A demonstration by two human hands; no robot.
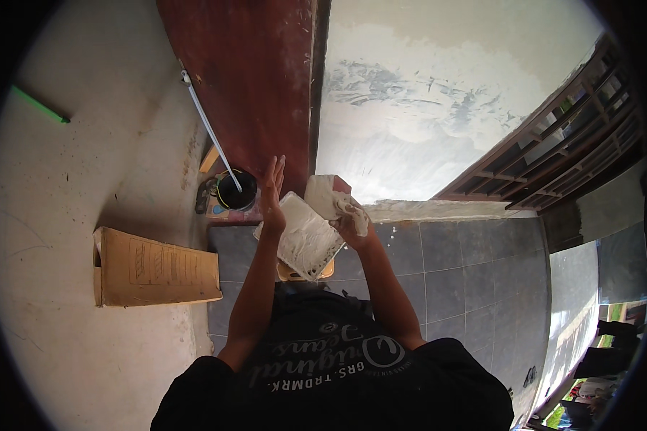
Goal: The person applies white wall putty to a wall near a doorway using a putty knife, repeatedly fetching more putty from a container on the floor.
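My left hand [272, 197] is raised with its fingers stretched out and nothing in them. It is beside the left edge of a pale rectangular tray [305, 233], whose surface is smeared with wet white plaster; I cannot tell whether the hand touches it. My right hand [354, 223], streaked with white, is closed on a flat, plaster-smeared piece [322, 192] with a reddish corner, above the tray's right side. Its exact kind does not show. Under the tray's near edge a tan wooden-looking support [305, 271] peeks out.
Ahead stands a wall [410, 108] with patchy white plaster, next to a dark red door panel [244, 79]. A black bucket [230, 195] with a long pale pole [212, 133] is at left, near a cardboard box [158, 269]. White drops dot the grey tiles [446, 280]. Barred window frames [539, 144] project right.
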